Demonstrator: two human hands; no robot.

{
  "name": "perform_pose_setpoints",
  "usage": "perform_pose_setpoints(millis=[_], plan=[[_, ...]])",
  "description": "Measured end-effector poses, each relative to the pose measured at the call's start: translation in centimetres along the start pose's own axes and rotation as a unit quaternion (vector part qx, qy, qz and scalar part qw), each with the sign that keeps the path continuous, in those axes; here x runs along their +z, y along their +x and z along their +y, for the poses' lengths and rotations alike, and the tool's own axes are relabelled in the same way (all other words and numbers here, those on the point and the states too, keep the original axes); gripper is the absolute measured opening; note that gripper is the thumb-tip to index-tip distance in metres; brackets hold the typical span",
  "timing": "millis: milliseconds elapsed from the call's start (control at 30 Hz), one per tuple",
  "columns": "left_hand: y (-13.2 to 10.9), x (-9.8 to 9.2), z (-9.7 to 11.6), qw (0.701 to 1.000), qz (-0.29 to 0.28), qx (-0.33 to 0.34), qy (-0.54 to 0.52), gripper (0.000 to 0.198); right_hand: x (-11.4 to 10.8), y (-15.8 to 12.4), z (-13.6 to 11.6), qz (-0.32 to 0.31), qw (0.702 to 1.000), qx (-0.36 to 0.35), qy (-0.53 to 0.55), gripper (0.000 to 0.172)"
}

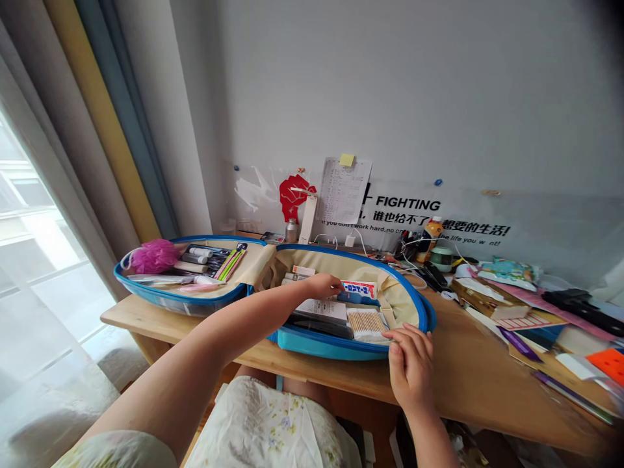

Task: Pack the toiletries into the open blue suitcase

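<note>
Reaching into an unzipped case (316, 342), the left hand (324, 286) hides part of what lies beneath its wrist. Its fingertips are curled inward beside a red, white and blue box (361, 290), and whether they pinch anything cannot be told. A dark pack (319, 324) under a pale carton (322, 309) is hard to make out. Both forearms run out of the picture at the bottom, and the clutter at the far right is cut off by the edge.

The left arm stretches long and slanting across the lap, palm side down. The right hand (412, 365) rests at the case's near right rim, fingers loosely spread over it, forefinger near a pack of swabs (366, 323), thumb apart from the fingers.

The case lies on a wooden table (468, 383), both rounded halves side by side, blue-rimmed and lined in beige, with a teal outer wall on the right half. The left half holds a pink puff (155, 257), small tubes (195, 259) and slim coloured sticks (230, 263).
</note>
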State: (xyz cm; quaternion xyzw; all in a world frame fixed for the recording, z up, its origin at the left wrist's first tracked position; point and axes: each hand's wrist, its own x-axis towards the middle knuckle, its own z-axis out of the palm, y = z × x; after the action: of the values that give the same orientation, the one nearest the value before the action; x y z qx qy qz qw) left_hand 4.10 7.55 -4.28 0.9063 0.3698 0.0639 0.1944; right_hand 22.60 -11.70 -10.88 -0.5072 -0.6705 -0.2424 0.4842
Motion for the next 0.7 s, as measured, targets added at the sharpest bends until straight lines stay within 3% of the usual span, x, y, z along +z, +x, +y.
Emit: perform_pose_setpoints(millis=[700], plan=[[0.33, 0.47, -0.55, 0.999, -0.03, -0.021, 0.026, 0.024, -0.11, 0.12, -0.12, 0.002, 1.0, 0.001, 0.007, 0.028]])
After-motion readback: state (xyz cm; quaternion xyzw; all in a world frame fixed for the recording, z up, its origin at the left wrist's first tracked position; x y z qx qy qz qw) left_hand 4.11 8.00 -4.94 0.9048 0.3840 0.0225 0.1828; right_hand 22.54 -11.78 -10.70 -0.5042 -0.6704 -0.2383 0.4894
